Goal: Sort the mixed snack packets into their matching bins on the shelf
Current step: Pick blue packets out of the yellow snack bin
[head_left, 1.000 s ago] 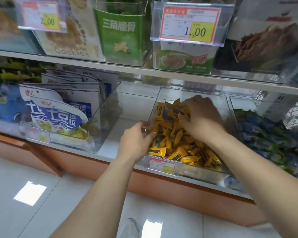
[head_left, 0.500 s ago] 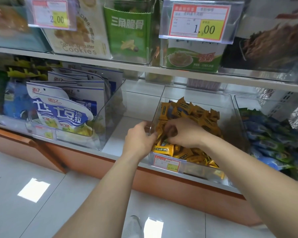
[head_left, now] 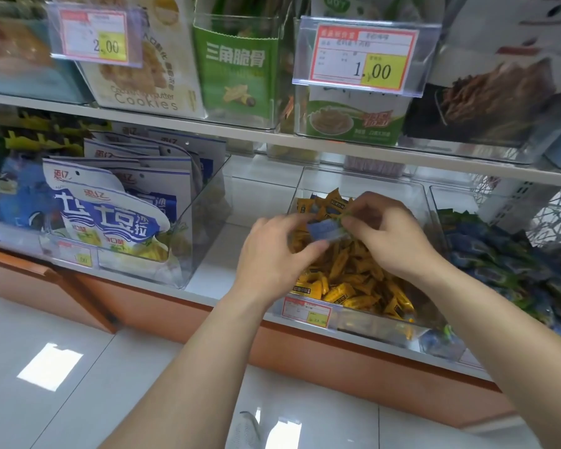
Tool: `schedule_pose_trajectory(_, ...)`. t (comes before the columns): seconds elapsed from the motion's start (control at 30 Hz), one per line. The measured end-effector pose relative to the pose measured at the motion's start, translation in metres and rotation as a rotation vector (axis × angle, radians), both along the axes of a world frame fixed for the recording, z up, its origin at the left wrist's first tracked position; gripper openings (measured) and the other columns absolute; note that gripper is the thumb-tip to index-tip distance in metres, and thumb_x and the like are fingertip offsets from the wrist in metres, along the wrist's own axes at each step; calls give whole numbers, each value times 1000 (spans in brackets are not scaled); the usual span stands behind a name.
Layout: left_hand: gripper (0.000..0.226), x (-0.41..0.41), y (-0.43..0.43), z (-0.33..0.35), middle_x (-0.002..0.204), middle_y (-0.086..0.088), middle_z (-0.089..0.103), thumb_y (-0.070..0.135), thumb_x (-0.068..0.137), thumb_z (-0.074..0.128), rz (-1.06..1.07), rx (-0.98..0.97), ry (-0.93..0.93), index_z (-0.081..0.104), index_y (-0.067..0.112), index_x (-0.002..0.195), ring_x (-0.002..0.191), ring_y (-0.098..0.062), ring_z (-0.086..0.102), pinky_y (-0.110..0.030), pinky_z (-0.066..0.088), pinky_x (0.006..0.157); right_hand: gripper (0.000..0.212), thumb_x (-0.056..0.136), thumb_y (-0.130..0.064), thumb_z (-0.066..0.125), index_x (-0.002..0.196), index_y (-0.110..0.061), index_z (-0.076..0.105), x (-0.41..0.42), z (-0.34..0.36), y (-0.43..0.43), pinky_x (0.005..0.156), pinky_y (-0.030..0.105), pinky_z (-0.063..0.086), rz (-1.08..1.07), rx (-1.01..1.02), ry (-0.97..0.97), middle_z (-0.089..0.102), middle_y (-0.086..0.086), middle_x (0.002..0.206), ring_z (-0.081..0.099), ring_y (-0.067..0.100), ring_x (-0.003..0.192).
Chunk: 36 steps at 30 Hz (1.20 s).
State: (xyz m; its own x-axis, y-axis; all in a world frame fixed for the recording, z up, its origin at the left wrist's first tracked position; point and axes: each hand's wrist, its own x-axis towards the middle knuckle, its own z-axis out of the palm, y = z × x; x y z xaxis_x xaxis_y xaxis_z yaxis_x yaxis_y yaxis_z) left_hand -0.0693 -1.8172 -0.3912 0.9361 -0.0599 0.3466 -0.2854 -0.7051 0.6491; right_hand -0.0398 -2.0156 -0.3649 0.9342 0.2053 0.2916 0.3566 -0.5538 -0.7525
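Fingertips of L hand (head_left: 272, 254) & R hand (head_left: 390, 235) pinch 1 blue packet (head_left: 326, 230) above yellow-packet bin (head_left: 379, 323).

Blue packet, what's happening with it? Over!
Left hand and right hand both pinch the blue packet. Packet held above yellow-packet bin. Blue-packet bin next door on the right; path looks open.

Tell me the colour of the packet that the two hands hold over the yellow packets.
The packet is blue; the head view shows it.
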Motion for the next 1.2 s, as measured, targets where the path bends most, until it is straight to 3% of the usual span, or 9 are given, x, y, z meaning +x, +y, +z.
schedule_pose_trajectory(0.17,28,3,0,-4,94,13,69,43,83,73,94,-165,13,67,30,107,88,-10,63,-28,49,73,8,94,-35,64,87,-32,67,16,-2,11,73,25,49,-13,77,49,71,-14,88,66,7,88)
schedule_pose_trajectory(0.27,26,5,11,-8,94,12,67,43,85,72,232,-178,2,67,28,105,85,-9,61,-26,48,70,10,98,-37,54,103,-37,62,46,-11,7,73,16,40,-142,-111,15,64,-19,103,61,8,97)
schedule_pose_trajectory(0.4,23,7,16,-13,93,9,67,42,87,70,288,-212,63,66,26,103,86,-12,61,-31,48,71,40,99,-42,50,136,-27,53,74,-32,2,96,37,45,25,-584,117,57,3,133,53,25,121)
schedule_pose_trajectory(0.57,16,10,13,-15,83,17,62,39,87,69,270,-238,86,61,30,97,81,-2,59,-20,43,63,52,98,-53,47,144,-29,48,67,-41,-15,91,33,39,31,-623,184,52,2,143,51,23,127)
schedule_pose_trajectory(0.63,15,10,12,-16,84,17,62,37,87,69,263,-241,89,60,30,96,81,-1,59,-17,42,62,46,96,-55,49,135,-32,57,59,-36,-27,87,32,41,41,-690,245,57,-2,135,55,20,119)
schedule_pose_trajectory(0.77,16,10,13,-17,86,15,63,37,87,69,260,-257,92,61,28,98,80,-1,59,-18,41,61,42,87,-68,49,82,-30,67,54,-14,-32,68,32,46,0,-928,271,64,-8,84,58,11,78)
schedule_pose_trajectory(0.93,15,6,13,-17,85,17,63,36,87,69,255,-273,102,60,31,97,79,2,58,-15,38,59,26,98,-31,52,120,-25,65,72,-13,-7,88,37,49,-31,-549,63,67,2,117,60,21,102)
schedule_pose_trajectory(1.03,15,6,13,-15,85,18,62,37,88,69,259,-269,106,60,31,98,80,3,57,-13,36,59,38,99,-22,46,135,-26,55,85,-26,8,91,40,47,31,-657,162,62,8,127,57,29,114)
schedule_pose_trajectory(1.2,15,7,12,-15,83,18,62,36,88,68,259,-281,108,59,30,98,77,3,57,-10,35,56,35,93,-27,52,125,-18,61,96,-36,20,84,38,49,-76,-779,179,57,14,120,57,32,106)
